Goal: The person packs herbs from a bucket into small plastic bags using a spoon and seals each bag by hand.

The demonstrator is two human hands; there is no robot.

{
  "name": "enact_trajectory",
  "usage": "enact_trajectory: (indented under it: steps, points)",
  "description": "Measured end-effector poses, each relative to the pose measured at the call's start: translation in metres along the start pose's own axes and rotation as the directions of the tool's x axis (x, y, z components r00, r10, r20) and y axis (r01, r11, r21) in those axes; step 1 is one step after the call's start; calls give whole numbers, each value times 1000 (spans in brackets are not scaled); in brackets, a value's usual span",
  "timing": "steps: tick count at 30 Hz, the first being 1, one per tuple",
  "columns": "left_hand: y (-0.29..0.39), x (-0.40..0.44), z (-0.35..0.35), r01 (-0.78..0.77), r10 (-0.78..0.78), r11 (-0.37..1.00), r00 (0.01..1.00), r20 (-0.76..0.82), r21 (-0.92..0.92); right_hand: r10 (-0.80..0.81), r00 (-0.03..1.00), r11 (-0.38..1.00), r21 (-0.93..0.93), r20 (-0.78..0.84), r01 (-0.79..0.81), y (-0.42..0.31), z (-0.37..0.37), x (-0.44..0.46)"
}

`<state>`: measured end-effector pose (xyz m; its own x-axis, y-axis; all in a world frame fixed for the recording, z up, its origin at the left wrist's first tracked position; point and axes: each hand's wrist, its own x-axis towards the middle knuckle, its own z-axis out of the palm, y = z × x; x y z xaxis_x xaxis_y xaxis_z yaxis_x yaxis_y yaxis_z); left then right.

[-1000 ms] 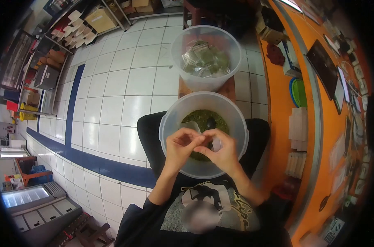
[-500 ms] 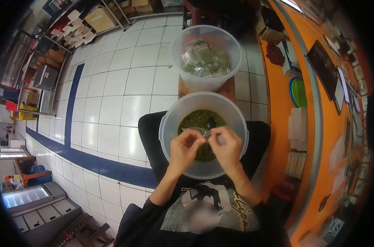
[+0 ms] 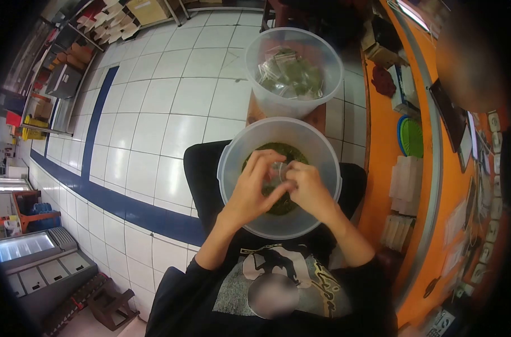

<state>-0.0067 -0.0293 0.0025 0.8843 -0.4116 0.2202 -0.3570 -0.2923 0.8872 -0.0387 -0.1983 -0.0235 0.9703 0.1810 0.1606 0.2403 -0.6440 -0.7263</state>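
Observation:
Both hands are together over a translucent plastic tub (image 3: 227, 174) set between my legs. Its bottom is covered with a green, chopped or shredded mass (image 3: 283, 209). Between my fingers is a small clear plastic bag (image 3: 276, 172), partly hidden by them. My left hand (image 3: 254, 188) curls around the bag's left side, its thumb stretched toward the other hand. On the other side my right hand (image 3: 307, 188) pinches the bag near its edge. The dark spoon in the tub is mostly covered by my hands.
Beyond the tub, a second translucent tub (image 3: 334, 84) holds several filled clear bags (image 3: 292, 73) and stands on a wooden surface (image 3: 317, 121). An orange counter (image 3: 373, 185) with shelves runs along the right. At upper right is a blurred part of a person (image 3: 473, 56).
My hands have moved closer together around the bag, the left one reaching further over it. The spoon is now largely hidden. The view has shifted slightly, and a blurred person appears at upper right.

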Motion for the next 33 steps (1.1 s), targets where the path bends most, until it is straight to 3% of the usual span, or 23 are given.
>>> enact_trajectory:
  steps: [1,2,4,6,8,12,13,14,16,18,19,21,25,27,31,33]
  points:
    - [1,3,-4,-150,146,987,987,73,60,72,994,994,74,77,-78,-3,-9,6]
    - [0,4,-6,-151,147,987,986,75,55,141,977,976,141,160,-164,-6,-16,9]
    - [-5,5,-8,-324,237,859,938,255,396,113,979,977,163,171,-141,-10,-21,12]
    - [-15,3,-8,-306,214,878,939,270,367,89,979,975,184,181,-122,-8,-19,16]
    - [-24,4,-10,-291,198,893,939,282,343,18,999,952,305,45,-31,-1,-16,24]
    - [-28,5,-29,-134,143,937,990,-4,323,141,989,937,318,43,-147,29,-7,48]
    - [-28,3,-34,-57,85,963,992,-97,264,22,969,993,106,246,-49,38,3,49]
    - [-29,0,-37,-46,76,963,992,-105,264,-50,889,992,-81,456,98,47,16,48]
    - [-30,-4,-43,1,11,998,975,-221,58,-63,656,826,-330,752,457,63,47,38]
    - [-31,-10,-46,-29,46,997,966,-256,68,67,409,626,-358,910,693,75,84,26]
    - [-32,-12,-48,-26,27,1000,962,-271,7,62,412,626,-357,909,694,81,94,20]
    - [-36,-17,-49,-19,-11,994,962,-272,-107,-66,302,513,-227,951,828,92,105,10]
    - [-43,-15,-47,-12,-41,973,974,-224,-231,-108,342,491,-249,934,835,104,104,2]
    - [-41,-10,-45,-29,-13,980,979,-206,-197,-176,306,444,-202,936,873,105,101,5]
    - [-40,-7,-42,-55,12,970,983,-182,-235,-81,299,427,-238,951,872,95,93,14]
    - [-42,-11,-46,-81,38,967,983,-179,-240,-251,455,535,-269,854,801,79,77,28]
